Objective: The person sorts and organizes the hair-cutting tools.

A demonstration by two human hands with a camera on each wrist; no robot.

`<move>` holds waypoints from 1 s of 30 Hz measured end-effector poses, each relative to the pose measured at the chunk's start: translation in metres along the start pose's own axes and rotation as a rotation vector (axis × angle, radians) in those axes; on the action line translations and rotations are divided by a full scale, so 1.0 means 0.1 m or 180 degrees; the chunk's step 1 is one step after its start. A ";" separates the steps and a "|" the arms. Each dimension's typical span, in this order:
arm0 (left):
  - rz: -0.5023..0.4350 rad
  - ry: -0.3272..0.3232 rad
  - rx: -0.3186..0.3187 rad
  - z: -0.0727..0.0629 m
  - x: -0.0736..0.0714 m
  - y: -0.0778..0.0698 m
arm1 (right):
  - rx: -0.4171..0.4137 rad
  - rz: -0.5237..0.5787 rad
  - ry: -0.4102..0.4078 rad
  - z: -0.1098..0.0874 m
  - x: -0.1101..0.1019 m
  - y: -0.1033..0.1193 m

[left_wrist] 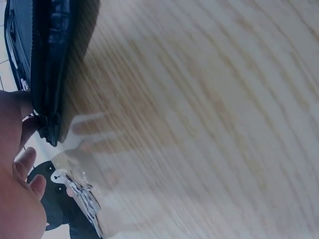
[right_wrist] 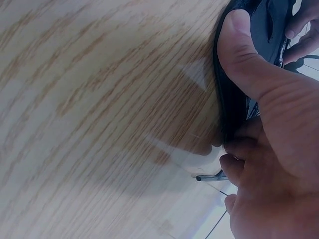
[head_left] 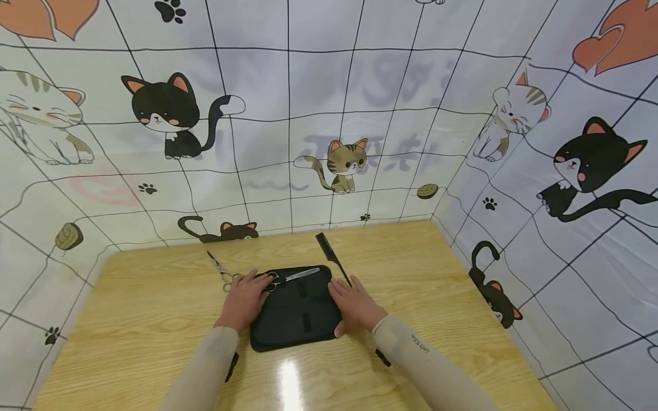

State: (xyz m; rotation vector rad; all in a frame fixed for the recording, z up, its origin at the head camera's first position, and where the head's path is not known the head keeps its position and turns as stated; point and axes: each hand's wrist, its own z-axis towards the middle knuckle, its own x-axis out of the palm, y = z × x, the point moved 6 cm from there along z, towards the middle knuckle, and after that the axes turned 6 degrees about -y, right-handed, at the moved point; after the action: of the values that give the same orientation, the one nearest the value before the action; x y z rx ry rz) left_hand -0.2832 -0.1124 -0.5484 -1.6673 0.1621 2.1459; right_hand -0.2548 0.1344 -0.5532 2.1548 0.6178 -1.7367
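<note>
A black zippered case [head_left: 295,314] lies on the wooden table, its dark inner face with two small strap patches turned up. On its upper part rest scissors [head_left: 300,275], blades pointing right and finger rings at the upper left edge. My left hand [head_left: 243,301] rests on the upper left edge, fingertips by those rings. Along the right edge lies my right hand [head_left: 356,303]; in the right wrist view its thumb [right_wrist: 238,30] presses on the rim. A second pair of scissors [head_left: 221,271] lies left of the case. A black rat-tail comb [head_left: 329,251] points its tail toward my right fingers.
The wooden table [head_left: 442,319] meets a white sheet [head_left: 267,137] printed with cats and grid lines at the back and both sides. Dark straps [head_left: 382,358] show by the wrists. A bright reflection crosses the tabletop in front of the case.
</note>
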 end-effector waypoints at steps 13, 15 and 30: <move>0.0017 -0.0148 0.0027 -0.06 -0.15 0.13 | -0.0037 0.0179 -0.0064 -0.04 -0.06 0.00; 0.0042 -0.0171 0.0009 -0.07 -0.17 0.16 | -0.0050 0.0167 -0.0060 -0.03 -0.06 0.00; 0.0099 -0.0441 -0.0027 -0.24 -0.37 0.48 | -0.0075 0.0404 -0.0042 -0.07 -0.08 -0.02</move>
State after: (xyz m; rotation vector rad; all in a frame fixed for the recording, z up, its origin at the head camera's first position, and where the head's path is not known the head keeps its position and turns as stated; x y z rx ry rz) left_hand -0.2726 -0.1733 -0.5272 -1.5234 0.1395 2.2790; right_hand -0.2515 0.1382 -0.5444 2.1162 0.4845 -1.6675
